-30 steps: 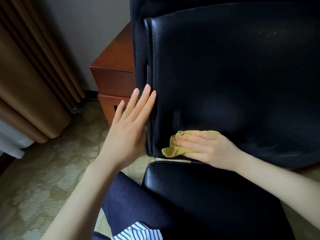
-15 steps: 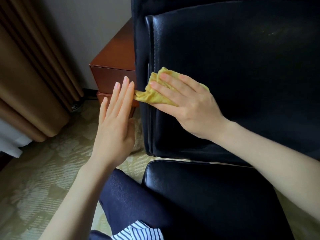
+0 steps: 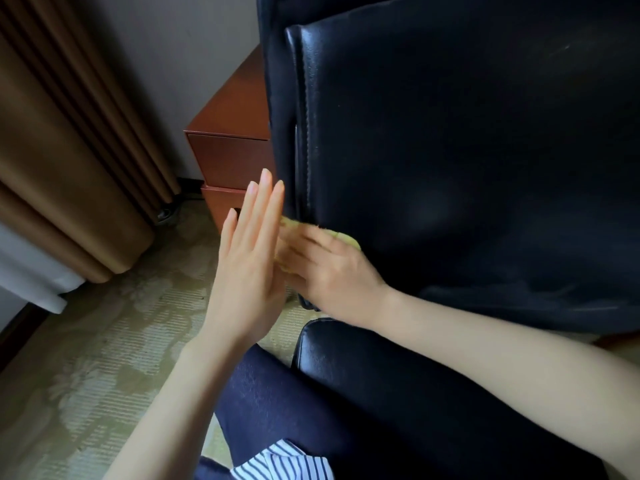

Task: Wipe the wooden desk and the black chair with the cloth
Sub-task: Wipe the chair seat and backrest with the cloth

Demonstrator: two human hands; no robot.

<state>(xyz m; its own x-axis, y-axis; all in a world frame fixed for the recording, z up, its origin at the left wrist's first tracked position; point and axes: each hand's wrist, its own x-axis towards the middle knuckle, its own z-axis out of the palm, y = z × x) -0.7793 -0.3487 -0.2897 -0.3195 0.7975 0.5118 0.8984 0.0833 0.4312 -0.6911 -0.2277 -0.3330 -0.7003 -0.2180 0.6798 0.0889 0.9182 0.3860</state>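
The right hand (image 3: 329,275), blurred but seemingly flat-fingered, presses the yellow cloth (image 3: 348,239) to the lower left edge of the black chair (image 3: 450,150) backrest, the left hand (image 3: 247,261) open just beside it, so the chair wipe looks underway, while the wooden bench (image 3: 228,157) behind shows no sign either way.

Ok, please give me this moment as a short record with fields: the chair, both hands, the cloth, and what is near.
black chair: back upright, fills the right of the view
left hand: fingers straight, beside the chair back's left edge
right hand: blurred, presses the cloth
cloth: yellow, low on the chair back's left edge
wooden desk: behind the chair, left
carpet: patterned, pale
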